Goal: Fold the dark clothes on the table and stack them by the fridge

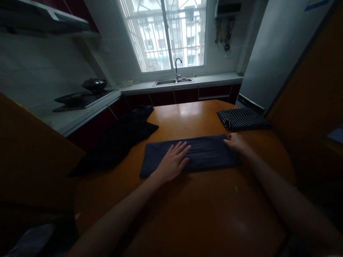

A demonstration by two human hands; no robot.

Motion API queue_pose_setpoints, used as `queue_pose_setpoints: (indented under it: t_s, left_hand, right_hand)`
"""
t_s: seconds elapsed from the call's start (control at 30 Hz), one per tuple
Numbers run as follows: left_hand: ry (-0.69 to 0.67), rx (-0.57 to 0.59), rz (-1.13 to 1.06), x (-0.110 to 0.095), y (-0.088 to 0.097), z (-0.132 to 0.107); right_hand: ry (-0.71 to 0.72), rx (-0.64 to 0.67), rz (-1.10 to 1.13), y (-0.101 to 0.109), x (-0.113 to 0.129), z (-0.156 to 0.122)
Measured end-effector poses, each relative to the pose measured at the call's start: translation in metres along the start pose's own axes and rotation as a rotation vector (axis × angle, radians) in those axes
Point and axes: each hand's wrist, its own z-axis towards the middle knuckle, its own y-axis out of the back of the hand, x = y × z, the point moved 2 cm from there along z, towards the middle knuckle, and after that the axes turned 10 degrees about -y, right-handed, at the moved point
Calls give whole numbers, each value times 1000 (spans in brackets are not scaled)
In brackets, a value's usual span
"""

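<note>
A dark blue cloth (203, 154), folded into a long strip, lies across the middle of the wooden table (193, 210). My left hand (173, 162) rests flat on the strip's left half, fingers stretched out. My right hand (237, 142) sits at the strip's right end with its fingers curled over the far corner of the cloth.
A folded striped cloth (242, 119) lies at the table's far right. A heap of black fabric (120, 139) hangs over the table's left edge. Beyond are a counter with a sink (173, 81), a stove with a pan (93, 85), and a refrigerator (276, 50) at right.
</note>
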Motion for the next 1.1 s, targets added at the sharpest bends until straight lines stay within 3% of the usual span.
queue_pose_setpoints:
  t_s: [0.1,0.2,0.27,0.33,0.43,0.53,0.63,0.73,0.87,1.1]
  left_hand:
    - [-132,135,-69,-33,-19,1]
    - [-140,187,-130,-33,-17,-3]
    - [-83,137,-154,-20,-3,-6]
    - [57,34,-115,6,15,-12]
    - [376,-52,48,61,35,-30]
    - [661,-6,126,116,33,-49]
    - [794,-21,127,151,19,-58]
    - [865,-61,131,166,11,-58]
    - [887,-109,11,171,15,-57]
    - [840,-270,-473,170,29,-58]
  right_hand:
    - [18,8,-2,4,-3,0]
    - [108,-111,42,5,10,-8]
    - [270,-195,134,3,27,-20]
    - [463,-221,213,-5,46,-37]
    - [679,-118,206,-22,69,-67]
    - [812,39,124,-39,82,-91]
    - [833,141,40,-45,86,-101]
    - [796,161,8,-43,87,-102]
    - [778,192,-3,-39,86,-101]
    - [774,200,30,-42,86,-99]
